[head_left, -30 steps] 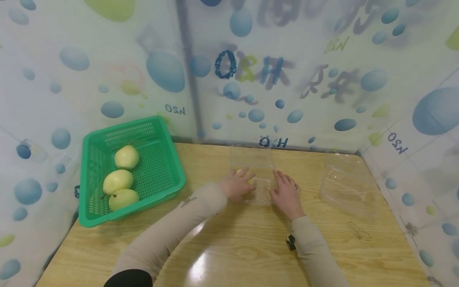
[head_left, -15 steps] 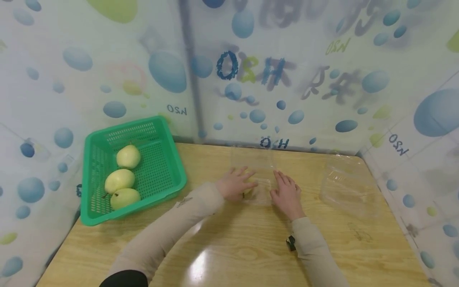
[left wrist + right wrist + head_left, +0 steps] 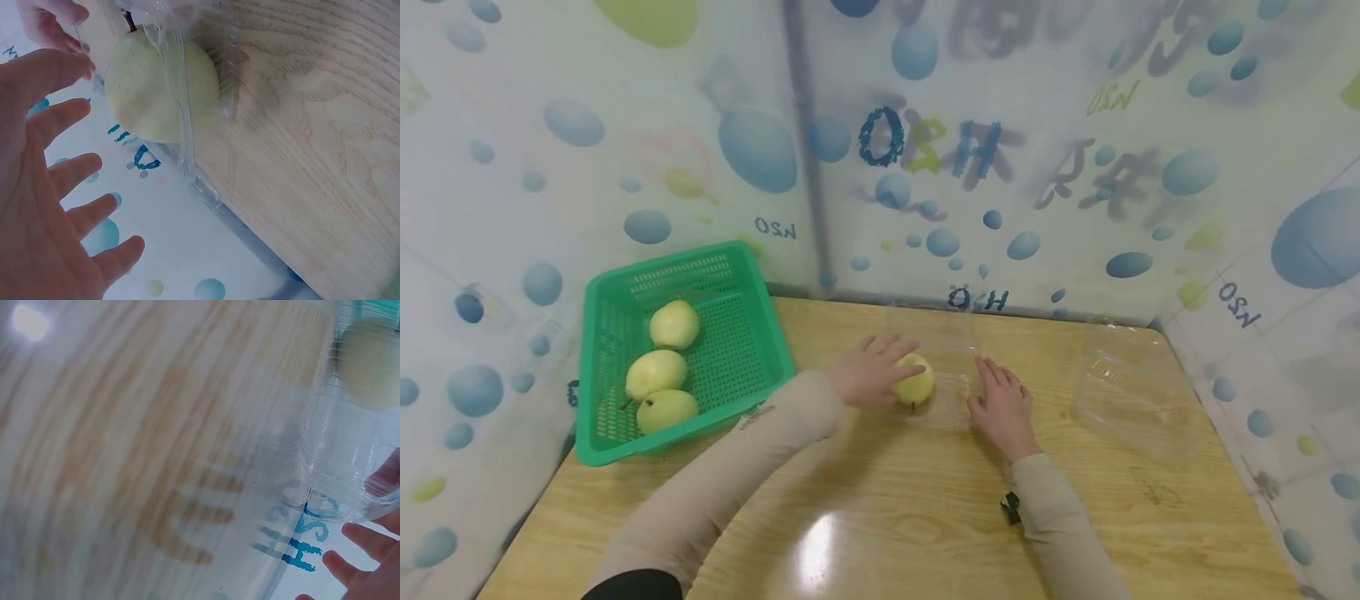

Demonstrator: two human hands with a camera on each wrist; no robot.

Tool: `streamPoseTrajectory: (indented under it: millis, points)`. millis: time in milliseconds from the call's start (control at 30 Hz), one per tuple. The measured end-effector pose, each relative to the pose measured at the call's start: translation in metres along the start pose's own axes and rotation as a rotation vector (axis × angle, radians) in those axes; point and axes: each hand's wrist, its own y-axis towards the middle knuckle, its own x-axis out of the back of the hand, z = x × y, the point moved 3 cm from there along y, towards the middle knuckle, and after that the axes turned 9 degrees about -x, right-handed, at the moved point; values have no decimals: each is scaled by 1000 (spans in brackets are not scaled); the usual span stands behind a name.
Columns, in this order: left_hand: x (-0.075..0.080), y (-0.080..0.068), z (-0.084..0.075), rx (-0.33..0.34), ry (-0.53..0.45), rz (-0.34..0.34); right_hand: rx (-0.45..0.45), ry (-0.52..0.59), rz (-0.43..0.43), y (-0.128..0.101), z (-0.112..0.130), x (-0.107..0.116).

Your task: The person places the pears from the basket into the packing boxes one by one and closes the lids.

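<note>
— Looking from the head camera first: a pear (image 3: 914, 382) sits in a clear plastic clamshell box (image 3: 946, 392) near the middle of the wooden table (image 3: 880, 508). Where are the hands?

— The left hand (image 3: 871, 372) lies just beside the pear with fingers straight and spread, fingertips at the fruit's top but not curled round it. The right hand (image 3: 1002, 408) rests flat at the box's right edge, fingers also straight. Neither one clamps anything.

— So what could go wrong?

— I judge the pear could roll. It is round, the tray is thin and shallow, and nothing grips the fruit. A nudge from those loose fingers might tip it over the low wall.

— And the left wrist view?

— The pear (image 3: 161, 90) shows behind a fold of clear film (image 3: 181, 119), stem up, while the left hand (image 3: 44, 206) is open and apart from it. The flimsy plastic may buckle if pressed.

— The right wrist view?

— Blurred. I make out the clear box (image 3: 350, 469) and a yellow-green blur beyond it that is likely the pear; fingertips (image 3: 356, 562) show at the lower edge, straight rather than pinching. The light box could skid on the smooth wood.

— Anything else nearby?

— A green basket (image 3: 681, 350) with three more pears (image 3: 658, 371) stands at the left, and a second clear box (image 3: 1131, 396) lies well apart on the right.
</note>
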Motion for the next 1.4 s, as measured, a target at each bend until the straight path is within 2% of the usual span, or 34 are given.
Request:
streamPoseTrajectory:
  millis: [200,333,633,800,1067,1267,1400]
  points:
    - [7,-11,2,22,-26,23,3,0,-7,-1,-1,0]
    - [6,-17,4,24,-47,29,5,5,-5,0,-1,0]
    - [4,-22,3,-96,29,-70,7,19,-10,1,-2,-1]
    - [6,-29,5,-132,21,-106,11,17,-10,0,0,-1]
    - [15,-55,7,-131,47,-49,0,17,0,0,0,0]
    - [22,-75,9,-173,85,-97,-6,13,0,0,-1,0]
    - [28,-90,14,-165,76,-127,1,5,-4,-1,-1,0]
